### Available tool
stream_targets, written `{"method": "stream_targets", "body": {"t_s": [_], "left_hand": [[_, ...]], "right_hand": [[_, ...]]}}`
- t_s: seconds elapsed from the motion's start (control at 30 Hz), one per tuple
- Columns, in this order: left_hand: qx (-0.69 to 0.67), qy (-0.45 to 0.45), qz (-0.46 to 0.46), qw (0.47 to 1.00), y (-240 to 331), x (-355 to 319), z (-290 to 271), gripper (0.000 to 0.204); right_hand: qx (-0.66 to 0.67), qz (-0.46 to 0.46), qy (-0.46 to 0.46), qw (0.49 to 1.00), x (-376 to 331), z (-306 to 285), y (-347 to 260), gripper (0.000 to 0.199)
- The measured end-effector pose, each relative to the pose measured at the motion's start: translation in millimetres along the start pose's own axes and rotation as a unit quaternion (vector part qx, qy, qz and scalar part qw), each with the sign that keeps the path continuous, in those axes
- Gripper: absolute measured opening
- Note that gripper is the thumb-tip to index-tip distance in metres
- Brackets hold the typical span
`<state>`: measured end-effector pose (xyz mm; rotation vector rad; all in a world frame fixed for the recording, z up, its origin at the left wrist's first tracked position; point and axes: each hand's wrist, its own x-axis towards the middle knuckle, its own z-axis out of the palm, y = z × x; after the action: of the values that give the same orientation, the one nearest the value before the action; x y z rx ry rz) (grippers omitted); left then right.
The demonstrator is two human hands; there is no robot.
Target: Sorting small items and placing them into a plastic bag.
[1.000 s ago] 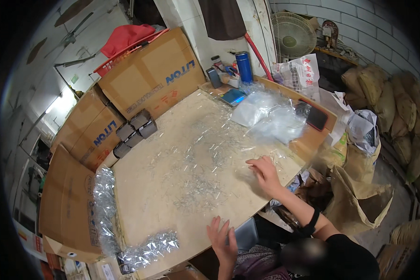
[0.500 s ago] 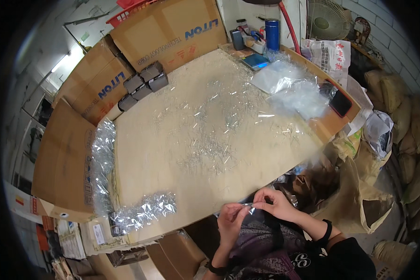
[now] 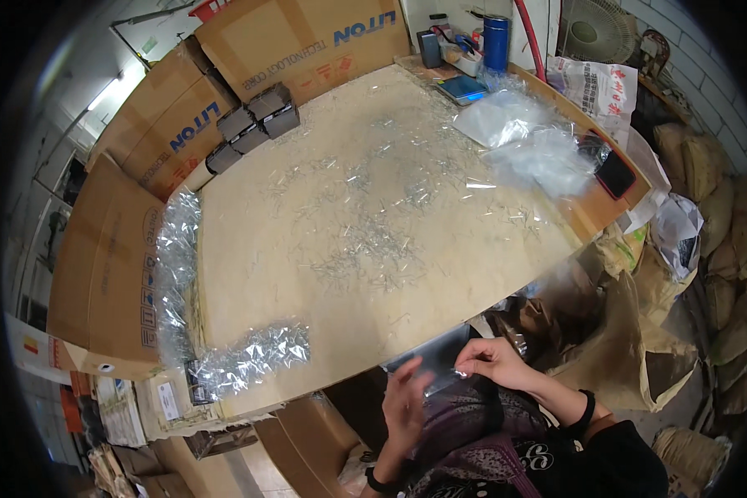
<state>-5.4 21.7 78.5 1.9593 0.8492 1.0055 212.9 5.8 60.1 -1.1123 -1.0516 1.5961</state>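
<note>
Just past the near edge of the wooden table (image 3: 266,224), my right hand (image 3: 498,365) pinches a small shiny piece of clear plastic (image 3: 461,372) between thumb and fingertips. What the piece holds, if anything, is too small to tell. My left hand (image 3: 404,404) is raised beside it, apart from it, fingers stretched and somewhat blurred, with nothing visible in them. A greyish, see-through sheet (image 3: 441,349) shows behind the hands. Many thin, shiny metal pins (image 3: 369,249) lie scattered over the middle of the table.
Heaped shiny clear packets (image 3: 253,361) line the table's left and near-left edges. Dark grey boxes (image 3: 274,112) stand against the cardboard walls (image 3: 299,50). At the right are clear plastic bags (image 3: 539,153), a phone (image 3: 615,175), a small scale (image 3: 462,90) and a blue can (image 3: 495,46).
My left hand has let go of the small shiny plastic piece and drawn away from it. My right hand keeps its pinch, slightly further right. The view has shifted a little.
</note>
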Motion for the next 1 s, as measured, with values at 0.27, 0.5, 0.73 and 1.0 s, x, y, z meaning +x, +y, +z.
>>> {"method": "stream_targets", "body": {"t_s": [0.27, 0.5, 0.73, 1.0], "left_hand": [[-0.118, 0.008, -0.258, 0.959, -1, -14, 25, 0.013], [-0.191, -0.157, -0.309, 0.918, -55, -50, 27, 0.019], [-0.004, -0.125, -0.267, 0.956, -87, -62, 37, 0.018], [-0.032, -0.042, -0.185, 0.981, -97, -87, 51, 0.013]], "right_hand": [[-0.154, -0.027, 0.013, 0.988, -11, 11, 11, 0.010], [-0.194, 0.032, -0.069, 0.978, -20, -17, 69, 0.027], [-0.423, -0.142, 0.009, 0.895, -11, -23, 106, 0.021], [-0.460, -0.460, 0.213, 0.728, 37, 5, 28, 0.031]]}}
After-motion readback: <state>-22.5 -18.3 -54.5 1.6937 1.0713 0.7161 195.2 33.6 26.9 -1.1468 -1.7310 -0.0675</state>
